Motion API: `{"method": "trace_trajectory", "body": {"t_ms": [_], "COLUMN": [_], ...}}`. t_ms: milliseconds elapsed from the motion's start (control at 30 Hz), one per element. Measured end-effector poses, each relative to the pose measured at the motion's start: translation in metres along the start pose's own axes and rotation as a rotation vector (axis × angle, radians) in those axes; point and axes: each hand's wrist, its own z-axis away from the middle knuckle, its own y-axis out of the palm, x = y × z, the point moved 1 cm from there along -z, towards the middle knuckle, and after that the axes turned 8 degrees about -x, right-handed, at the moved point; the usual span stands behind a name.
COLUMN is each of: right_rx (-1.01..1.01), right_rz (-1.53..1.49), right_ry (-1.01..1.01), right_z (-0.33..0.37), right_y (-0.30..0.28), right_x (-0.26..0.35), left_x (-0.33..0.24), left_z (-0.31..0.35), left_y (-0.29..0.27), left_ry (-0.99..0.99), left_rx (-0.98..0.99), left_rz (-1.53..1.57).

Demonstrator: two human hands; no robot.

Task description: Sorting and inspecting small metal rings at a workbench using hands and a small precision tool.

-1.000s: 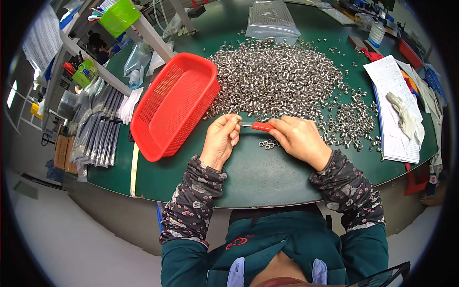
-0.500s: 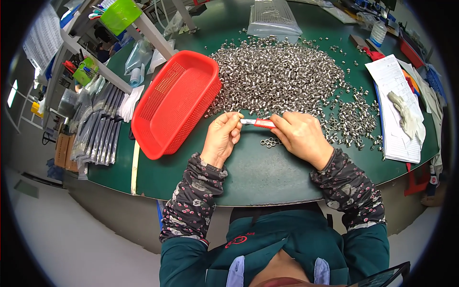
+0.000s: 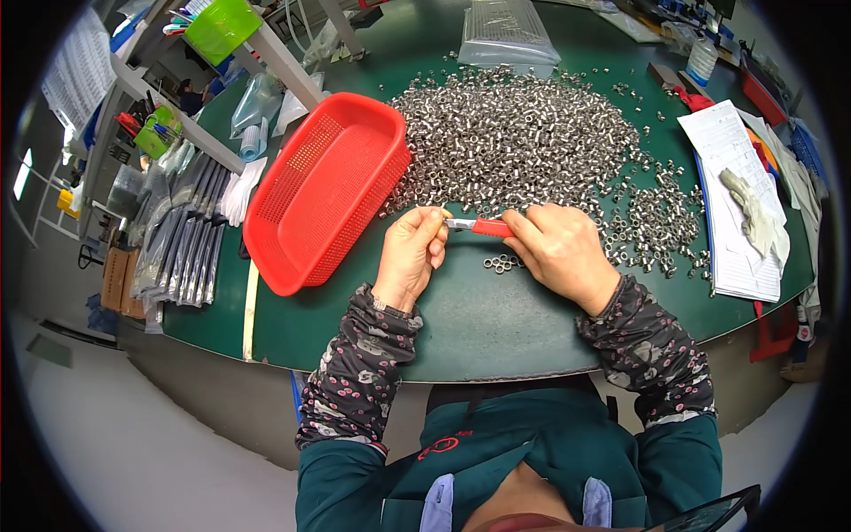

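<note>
My right hand (image 3: 560,248) is closed around a red utility knife (image 3: 490,227), its metal blade pointing left. At the blade's tip, my left hand (image 3: 412,246) pinches a small metal ring, mostly hidden by the fingertips. Both hands are held over the near part of the green table. A large heap of small shiny metal rings (image 3: 523,142) spreads just beyond them. Below the knife, a small cluster of rings (image 3: 503,263) lies apart from the heap.
A red perforated plastic basket (image 3: 328,195) stands left of the heap. More rings (image 3: 656,222) scatter to the right, beside papers (image 3: 722,213) with a pale glove (image 3: 749,208) on top. Bagged dark parts (image 3: 182,239) lie at the far left. A plastic-wrapped stack (image 3: 507,34) is at the back.
The knife has turned slightly in my right hand, showing more of its plain red side. Both hands stay in nearly the same place.
</note>
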Motion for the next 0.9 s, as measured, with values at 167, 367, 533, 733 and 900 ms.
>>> {"method": "trace_trajectory", "body": {"t_ms": [167, 367, 533, 733, 900], "right_rx": [-0.003, -0.028, -0.010, -0.009, -0.035], "right_rz": [0.002, -0.035, -0.011, -0.006, -0.045], "right_ry": [-0.007, -0.004, -0.014, -0.015, -0.016], "right_z": [0.0002, -0.0005, 0.0000, 0.0001, -0.0002], "right_y": [0.0002, -0.0005, -0.0011, -0.0013, -0.0006], "right_x": [0.0006, 0.0006, 0.0009, 0.0013, 0.0013], "left_x": [0.0002, -0.0017, -0.0020, -0.0029, -0.0039], "left_z": [-0.0001, 0.0019, 0.0006, -0.0008, -0.0006], "left_y": [-0.0003, 0.0019, 0.0007, -0.0015, -0.0012], "left_ry": [0.001, 0.017, 0.003, -0.018, -0.045], "left_rx": [-0.008, -0.008, 0.014, 0.038, 0.026], "left_rz": [-0.015, -0.073, -0.068, -0.100, -0.100]}}
